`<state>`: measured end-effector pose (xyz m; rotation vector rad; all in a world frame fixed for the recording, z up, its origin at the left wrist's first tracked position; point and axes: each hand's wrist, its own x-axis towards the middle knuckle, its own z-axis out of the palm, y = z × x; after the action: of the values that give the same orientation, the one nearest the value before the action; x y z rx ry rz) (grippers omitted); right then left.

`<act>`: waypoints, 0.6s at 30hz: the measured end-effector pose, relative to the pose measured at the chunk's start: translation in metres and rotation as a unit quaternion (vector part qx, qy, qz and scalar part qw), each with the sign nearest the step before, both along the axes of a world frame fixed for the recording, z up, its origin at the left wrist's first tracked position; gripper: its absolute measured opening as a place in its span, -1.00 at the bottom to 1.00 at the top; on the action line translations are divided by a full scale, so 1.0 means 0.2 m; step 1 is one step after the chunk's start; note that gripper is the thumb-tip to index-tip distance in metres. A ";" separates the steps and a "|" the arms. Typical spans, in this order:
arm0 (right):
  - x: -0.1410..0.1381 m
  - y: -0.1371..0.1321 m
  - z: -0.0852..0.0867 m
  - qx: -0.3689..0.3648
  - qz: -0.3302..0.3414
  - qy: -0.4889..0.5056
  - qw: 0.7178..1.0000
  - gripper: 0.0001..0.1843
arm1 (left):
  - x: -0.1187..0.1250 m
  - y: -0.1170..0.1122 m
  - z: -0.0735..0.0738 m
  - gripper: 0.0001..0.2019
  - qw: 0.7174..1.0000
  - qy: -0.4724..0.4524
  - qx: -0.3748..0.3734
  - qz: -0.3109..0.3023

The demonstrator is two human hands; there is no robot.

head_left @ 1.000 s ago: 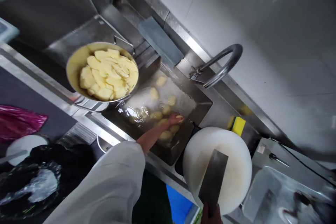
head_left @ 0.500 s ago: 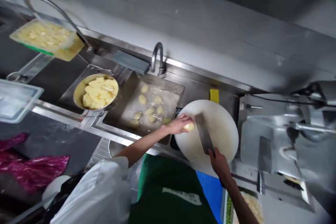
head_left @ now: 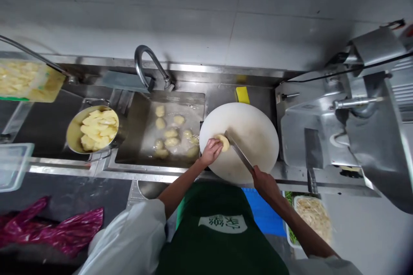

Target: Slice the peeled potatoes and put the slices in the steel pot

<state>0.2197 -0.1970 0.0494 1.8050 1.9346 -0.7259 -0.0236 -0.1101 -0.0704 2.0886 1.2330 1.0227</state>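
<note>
My left hand (head_left: 212,151) is closed round a peeled potato (head_left: 223,142) on the left part of a round white cutting board (head_left: 258,137). In my right hand (head_left: 265,183) is the handle of a cleaver (head_left: 239,152). Its blade slants up and left across the board, with the tip end right beside the potato. Whether the edge touches the potato I cannot tell. Left of the board, several peeled potatoes (head_left: 172,142) lie in water in the sink (head_left: 129,146).
A metal pot (head_left: 73,131) of cut potatoes stands left of the sink, under a curved faucet's (head_left: 140,62) left side. Behind the board lies a yellow sponge (head_left: 242,94). A metal slicing machine (head_left: 300,137) stands at right. A clear tub (head_left: 48,88) of potato pieces is far left.
The view has levelled and shifted left over the counter. My left hand has set the potato against the board, and the cleaver blade has turned from lying flatter to edge-down beside it.
</note>
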 end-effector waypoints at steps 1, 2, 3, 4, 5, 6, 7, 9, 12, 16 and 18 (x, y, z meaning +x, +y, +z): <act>0.00 -0.02 0.03 0.009 0.001 0.000 1.000 -0.78 | 0.00 0.00 -0.01 -0.75 1.000 0.004 0.000 -0.004; -0.01 -0.05 0.05 0.019 0.002 -0.001 1.000 -0.80 | 0.00 0.01 -0.01 -0.75 1.000 0.009 0.001 -0.009; -0.02 -0.07 0.08 0.028 0.002 -0.001 1.000 -0.81 | 0.00 0.01 -0.01 -0.75 1.000 0.015 0.003 -0.016; -0.03 -0.09 0.10 0.035 0.001 0.001 0.999 -0.82 | 0.00 0.01 -0.01 -0.75 1.000 0.021 0.005 -0.021; -0.04 -0.11 0.12 0.041 0.001 0.005 0.999 -0.83 | -0.01 0.01 -0.01 -0.75 0.999 0.026 0.008 -0.024; -0.06 -0.13 0.14 0.043 0.002 0.009 0.999 -0.84 | -0.01 0.01 -0.01 -0.75 0.999 0.030 0.011 -0.027; -0.07 -0.14 0.16 0.043 0.003 0.013 0.999 -0.85 | -0.01 0.01 0.00 -0.75 0.999 0.033 0.014 -0.030; -0.09 -0.15 0.18 0.033 0.003 0.017 0.999 -0.85 | -0.01 0.01 0.02 -0.75 0.999 0.033 0.013 -0.034; -0.12 -0.14 0.20 0.013 0.003 0.013 1.000 -0.85 | 0.00 0.02 0.04 -0.74 0.999 0.030 -0.007 -0.037; -0.19 -0.04 0.17 -0.013 0.018 -0.013 1.000 -0.79 | 0.00 0.02 0.03 -0.73 0.999 0.023 -0.014 -0.045; -0.25 0.06 0.13 -0.016 0.028 -0.013 0.999 -0.76 | 0.00 0.02 0.02 -0.74 0.999 0.021 -0.010 -0.048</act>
<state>0.1695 -0.1856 0.0745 1.7268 1.9378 -0.7076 -0.0236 -0.1061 -0.0659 2.1417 1.1459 0.9236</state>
